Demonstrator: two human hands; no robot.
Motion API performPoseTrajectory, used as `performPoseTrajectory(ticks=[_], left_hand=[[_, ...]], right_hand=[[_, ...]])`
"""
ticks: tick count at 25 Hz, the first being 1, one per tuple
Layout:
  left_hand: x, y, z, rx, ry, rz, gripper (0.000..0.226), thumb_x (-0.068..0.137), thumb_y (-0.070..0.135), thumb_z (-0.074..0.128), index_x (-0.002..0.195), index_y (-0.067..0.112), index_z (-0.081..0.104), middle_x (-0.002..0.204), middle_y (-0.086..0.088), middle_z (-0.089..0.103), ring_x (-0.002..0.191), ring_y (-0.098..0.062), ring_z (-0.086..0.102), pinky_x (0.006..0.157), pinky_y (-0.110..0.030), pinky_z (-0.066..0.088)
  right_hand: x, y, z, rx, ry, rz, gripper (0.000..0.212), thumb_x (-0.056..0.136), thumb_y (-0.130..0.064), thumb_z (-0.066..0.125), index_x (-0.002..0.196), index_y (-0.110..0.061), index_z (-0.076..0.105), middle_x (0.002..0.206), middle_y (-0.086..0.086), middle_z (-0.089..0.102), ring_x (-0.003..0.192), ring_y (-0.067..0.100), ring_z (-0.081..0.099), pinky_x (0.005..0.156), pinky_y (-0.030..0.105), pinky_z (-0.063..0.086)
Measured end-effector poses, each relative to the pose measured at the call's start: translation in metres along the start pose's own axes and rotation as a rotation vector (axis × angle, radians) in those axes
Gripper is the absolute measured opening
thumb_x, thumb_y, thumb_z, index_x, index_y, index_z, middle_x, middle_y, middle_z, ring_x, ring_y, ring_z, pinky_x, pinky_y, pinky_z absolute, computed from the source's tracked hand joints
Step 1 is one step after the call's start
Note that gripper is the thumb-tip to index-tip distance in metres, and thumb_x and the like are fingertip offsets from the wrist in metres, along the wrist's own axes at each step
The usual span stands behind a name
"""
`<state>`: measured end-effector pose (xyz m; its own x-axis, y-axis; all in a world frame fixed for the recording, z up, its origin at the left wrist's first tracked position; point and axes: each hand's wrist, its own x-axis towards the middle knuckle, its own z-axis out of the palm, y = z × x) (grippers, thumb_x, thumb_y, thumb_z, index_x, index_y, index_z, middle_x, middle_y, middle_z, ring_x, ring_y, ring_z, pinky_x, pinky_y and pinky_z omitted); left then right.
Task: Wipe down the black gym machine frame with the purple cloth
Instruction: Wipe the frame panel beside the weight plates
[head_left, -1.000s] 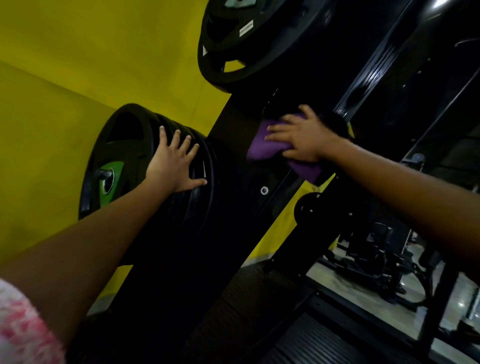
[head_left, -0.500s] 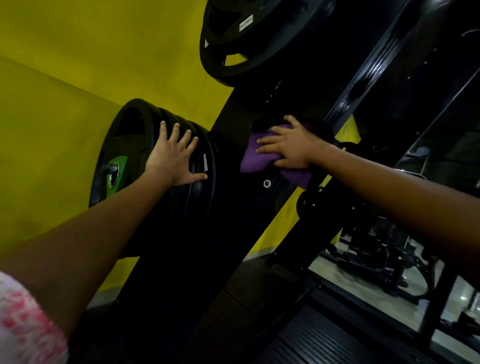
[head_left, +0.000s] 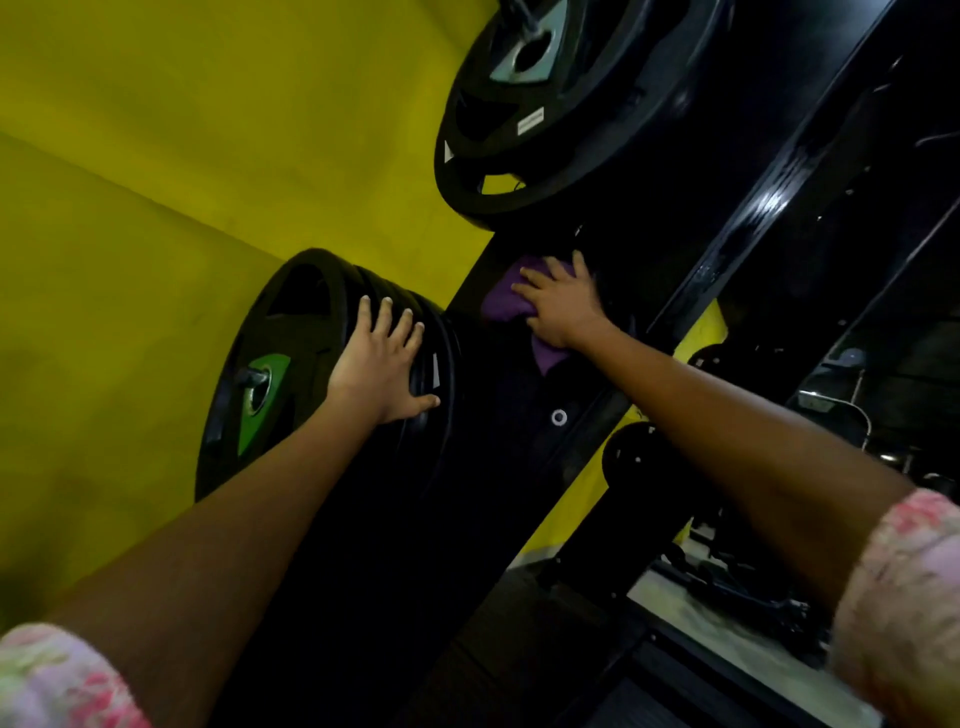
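**One cloth, two hands, two plate stacks**

Right hand (head_left: 558, 306) presses one crumpled purple cloth (head_left: 501, 306) flat-fingered against the black metal machine frame (head_left: 498, 415); left hand (head_left: 382, 364), fingers spread, rests on the lower black weight-plate stack (head_left: 291, 364); an upper black weight plate (head_left: 524, 114) hangs above; yellow painted wall (head_left: 182, 156) behind.

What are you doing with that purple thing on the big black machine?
A person is cleaning a gym machine. Their right hand presses a purple cloth flat against the black frame, between two sets of weight plates. Their left hand rests with spread fingers on the lower stack of black plates, probably for balance. Another big plate hangs higher up, in front of a yellow wall.
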<state>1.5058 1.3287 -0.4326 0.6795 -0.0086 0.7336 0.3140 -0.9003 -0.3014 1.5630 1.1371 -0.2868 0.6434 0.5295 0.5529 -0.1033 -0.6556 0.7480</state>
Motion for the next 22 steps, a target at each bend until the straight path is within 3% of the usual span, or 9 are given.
performPoseTrajectory(ticks=[2, 5, 7, 10, 13, 15, 19, 22], left_hand=[[0.001, -0.001, 0.001, -0.004, 0.005, 0.000, 0.102, 0.081, 0.082, 0.011, 0.153, 0.011, 0.000, 0.160, -0.013, 0.003, 0.146, -0.039, 0.000, 0.115, -0.058, 0.001], [0.001, -0.002, 0.000, -0.008, -0.003, -0.005, 0.101, 0.082, 0.082, 0.012, 0.153, 0.011, -0.001, 0.160, -0.014, 0.001, 0.145, -0.039, -0.001, 0.115, -0.057, 0.001], [0.002, -0.002, -0.001, -0.005, -0.007, -0.006, 0.101, 0.083, 0.081, 0.012, 0.153, 0.011, -0.002, 0.160, -0.014, 0.000, 0.145, -0.040, -0.002, 0.115, -0.057, 0.000], [0.004, 0.002, 0.000, 0.007, -0.005, -0.002, 0.101, 0.083, 0.081, 0.012, 0.152, 0.009, -0.003, 0.160, -0.015, 0.000, 0.145, -0.040, -0.002, 0.115, -0.058, 0.001], [0.006, 0.002, 0.004, 0.002, 0.013, 0.003, 0.101, 0.084, 0.079, 0.012, 0.152, 0.007, -0.004, 0.159, -0.016, -0.002, 0.145, -0.041, -0.004, 0.115, -0.058, 0.000], [0.006, 0.003, 0.005, 0.001, 0.023, 0.011, 0.099, 0.086, 0.077, 0.012, 0.152, 0.005, -0.005, 0.159, -0.017, -0.003, 0.145, -0.042, -0.005, 0.115, -0.059, -0.001], [0.005, 0.006, 0.006, -0.012, 0.021, 0.013, 0.099, 0.086, 0.076, 0.013, 0.151, 0.005, -0.005, 0.159, -0.017, -0.004, 0.145, -0.042, -0.005, 0.115, -0.059, -0.001], [0.003, 0.007, 0.007, -0.007, 0.026, -0.002, 0.100, 0.084, 0.078, 0.013, 0.152, 0.007, -0.004, 0.160, -0.015, -0.002, 0.145, -0.040, -0.004, 0.115, -0.058, 0.000]], right_hand=[[0.008, -0.028, 0.005, -0.003, -0.003, 0.051, 0.063, 0.096, -0.041, 0.041, 0.151, -0.020, 0.019, 0.159, 0.005, 0.011, 0.146, 0.034, 0.004, 0.113, 0.057, -0.003], [0.018, -0.042, 0.007, -0.056, -0.092, -0.195, 0.059, 0.097, -0.040, 0.040, 0.151, -0.026, 0.020, 0.160, 0.000, 0.010, 0.146, 0.031, 0.005, 0.114, 0.054, -0.002], [0.032, -0.022, 0.000, -0.027, -0.066, -0.260, 0.056, 0.096, -0.040, 0.044, 0.148, -0.032, 0.026, 0.158, -0.006, 0.016, 0.146, 0.025, 0.011, 0.115, 0.050, 0.003], [0.058, -0.010, -0.004, 0.039, 0.045, -0.037, 0.058, 0.094, -0.039, 0.047, 0.148, -0.027, 0.028, 0.158, -0.001, 0.019, 0.144, 0.026, 0.014, 0.115, 0.049, 0.005], [0.085, -0.037, 0.000, 0.071, 0.019, 0.101, 0.064, 0.094, -0.037, 0.046, 0.150, -0.019, 0.021, 0.158, 0.007, 0.014, 0.144, 0.033, 0.010, 0.114, 0.055, 0.000], [0.094, -0.052, 0.002, 0.054, -0.035, 0.042, 0.064, 0.095, -0.036, 0.044, 0.152, -0.020, 0.017, 0.160, 0.007, 0.007, 0.145, 0.036, 0.002, 0.113, 0.057, -0.002], [0.079, -0.063, 0.013, 0.066, -0.096, -0.164, 0.057, 0.098, -0.030, 0.041, 0.151, -0.022, 0.021, 0.160, 0.003, 0.008, 0.145, 0.035, -0.002, 0.115, 0.049, -0.005], [0.045, -0.070, 0.018, -0.006, -0.114, -0.216, 0.055, 0.100, -0.034, 0.035, 0.151, -0.022, 0.019, 0.160, 0.002, 0.010, 0.146, 0.034, 0.002, 0.114, 0.056, -0.006]])
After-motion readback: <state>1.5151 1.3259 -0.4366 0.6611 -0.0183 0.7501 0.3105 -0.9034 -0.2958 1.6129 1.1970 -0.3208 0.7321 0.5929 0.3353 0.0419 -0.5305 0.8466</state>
